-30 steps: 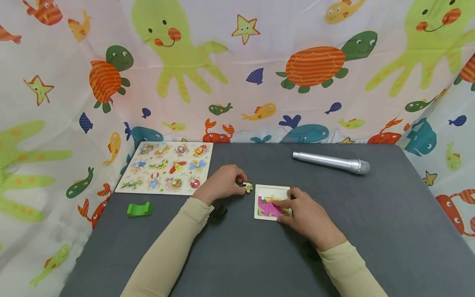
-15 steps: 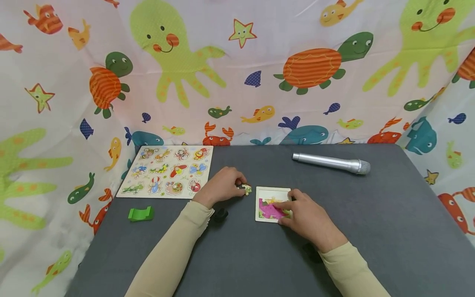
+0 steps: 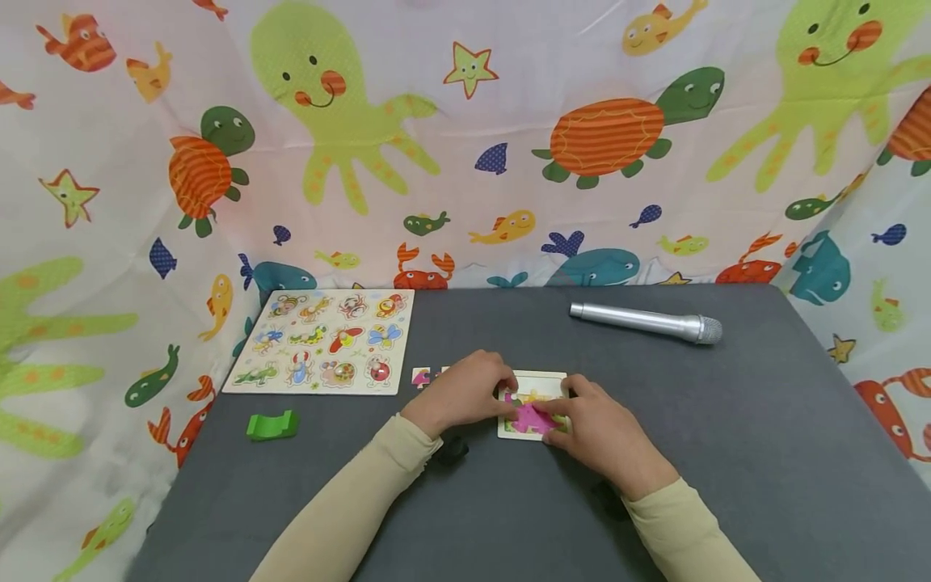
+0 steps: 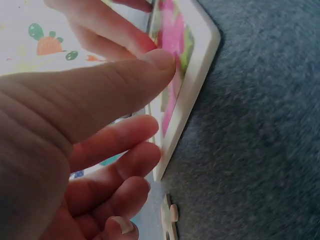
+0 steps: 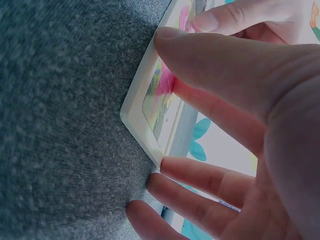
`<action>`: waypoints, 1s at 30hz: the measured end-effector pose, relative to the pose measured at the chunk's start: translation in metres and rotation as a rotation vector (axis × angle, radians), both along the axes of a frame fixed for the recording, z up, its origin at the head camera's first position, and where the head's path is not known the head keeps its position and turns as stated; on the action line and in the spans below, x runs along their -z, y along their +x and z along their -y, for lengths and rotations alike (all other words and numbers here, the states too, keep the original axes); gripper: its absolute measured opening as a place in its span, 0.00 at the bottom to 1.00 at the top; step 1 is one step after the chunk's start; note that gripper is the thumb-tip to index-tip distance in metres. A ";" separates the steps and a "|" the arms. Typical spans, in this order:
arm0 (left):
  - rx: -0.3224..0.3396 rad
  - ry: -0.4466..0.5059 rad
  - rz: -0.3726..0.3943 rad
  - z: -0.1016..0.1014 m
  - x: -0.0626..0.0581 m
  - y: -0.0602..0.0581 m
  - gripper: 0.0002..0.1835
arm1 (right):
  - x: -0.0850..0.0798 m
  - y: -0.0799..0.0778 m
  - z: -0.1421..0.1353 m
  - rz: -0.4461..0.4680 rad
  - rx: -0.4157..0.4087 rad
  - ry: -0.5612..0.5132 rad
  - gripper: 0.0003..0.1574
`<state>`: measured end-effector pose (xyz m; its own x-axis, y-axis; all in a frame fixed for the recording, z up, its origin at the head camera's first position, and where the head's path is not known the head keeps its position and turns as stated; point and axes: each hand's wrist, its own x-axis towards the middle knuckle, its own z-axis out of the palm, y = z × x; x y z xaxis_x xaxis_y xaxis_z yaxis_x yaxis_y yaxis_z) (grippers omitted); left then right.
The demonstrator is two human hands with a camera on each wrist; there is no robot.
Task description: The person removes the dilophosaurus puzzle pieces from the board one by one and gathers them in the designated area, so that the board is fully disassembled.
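A small jigsaw puzzle in a white frame [image 3: 537, 376], with pink, green and yellow pieces, lies on the dark table. My right hand [image 3: 605, 432] grips its right side, thumb at the near edge and index fingertip on the pink picture [image 5: 165, 82]. At the left side is my left hand [image 3: 469, 392]; its thumb [image 4: 162, 60] presses on the pink area, its fingers curved at the rim. I cannot tell whether a loose piece is under these fingers. Left of that hand lies a pink-and-white puzzle piece [image 3: 421, 377]; another piece [image 4: 169, 220] shows past the frame's corner.
A wooden insect puzzle board [image 3: 320, 343] lies at the back left, with a green curved block [image 3: 272, 425] in front of it. A silver microphone [image 3: 647, 322] lies at the back right. A curtain with sea animals [image 3: 494, 194] hangs behind the table.
My left hand has moved right and nearer, from a small yellow-green piece it pinched to the framed puzzle. That piece no longer shows; pieces left of the hand are uncovered. My right hand stays put.
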<state>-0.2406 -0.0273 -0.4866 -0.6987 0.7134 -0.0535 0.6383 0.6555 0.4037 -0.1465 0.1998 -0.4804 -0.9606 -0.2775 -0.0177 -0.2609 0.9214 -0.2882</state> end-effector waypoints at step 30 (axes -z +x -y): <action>-0.102 0.001 0.055 -0.005 0.002 0.003 0.15 | 0.004 0.003 0.013 -0.109 0.038 -0.061 0.20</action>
<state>-0.2373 -0.0223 -0.4889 -0.7639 0.6386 -0.0927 0.5450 0.7155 0.4371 -0.1438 0.1867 -0.4841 -0.9658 -0.2382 0.1026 -0.2587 0.9130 -0.3155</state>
